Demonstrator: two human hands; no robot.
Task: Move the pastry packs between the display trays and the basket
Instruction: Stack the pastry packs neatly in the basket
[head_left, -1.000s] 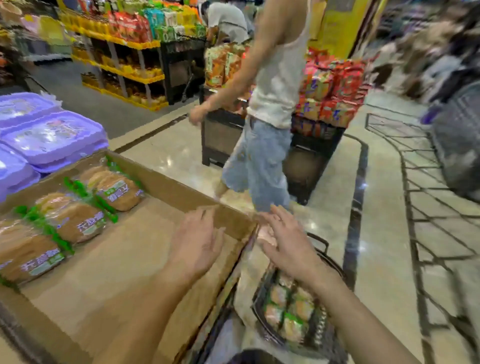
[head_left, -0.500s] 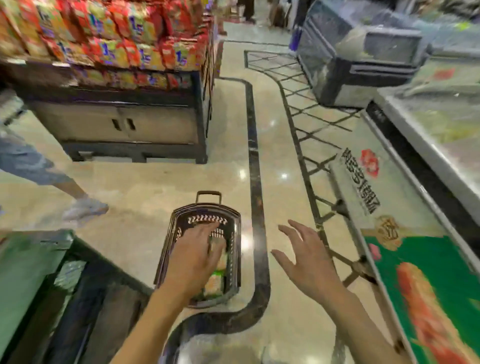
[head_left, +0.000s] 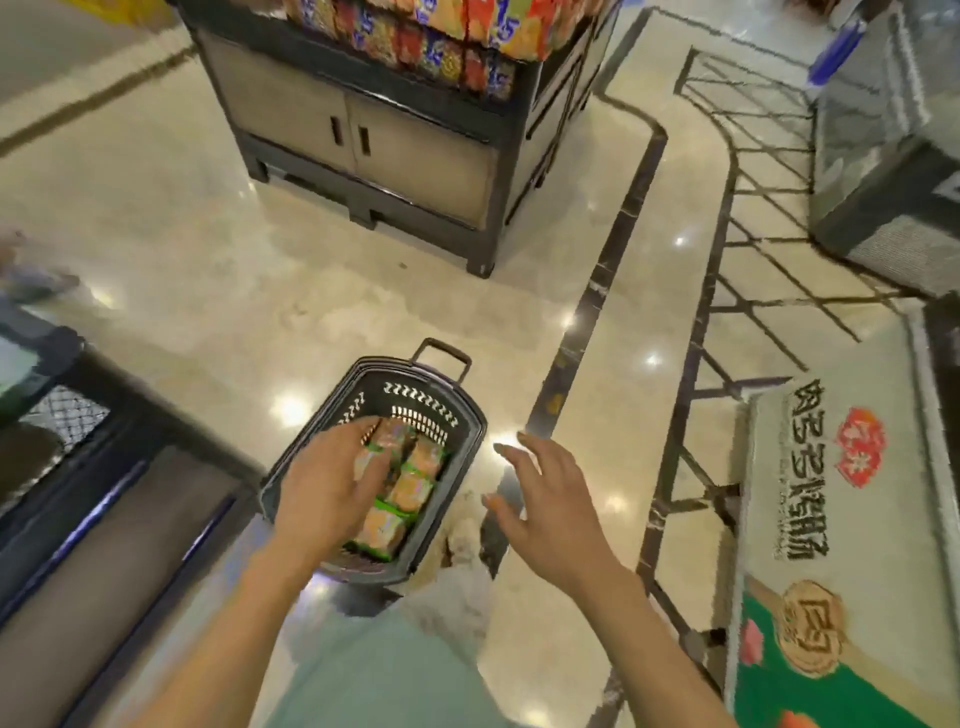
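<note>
A dark plastic basket (head_left: 470, 431) stands on the shop floor in front of me, holding several pastry packs (head_left: 410, 488) with green labels. My left hand (head_left: 332, 483) reaches into the basket with its fingers spread over the top packs; whether they grip one is hidden. My right hand (head_left: 545, 493) hovers to the right of the basket, fingers spread, holding nothing. The display trays are out of the picture.
A dark display stand (head_left: 93, 467) edges in at the left. A shelving island (head_left: 395, 135) stacked with red snack bags stands ahead. A freezer cabinet (head_left: 893, 156) sits at the far right, a printed floor sign (head_left: 831, 519) at the right. My knee is below the basket.
My view turned from the cardboard tray of packs down to the basket on the floor. My left hand has gone down into the basket, and my right hand followed beside it.
</note>
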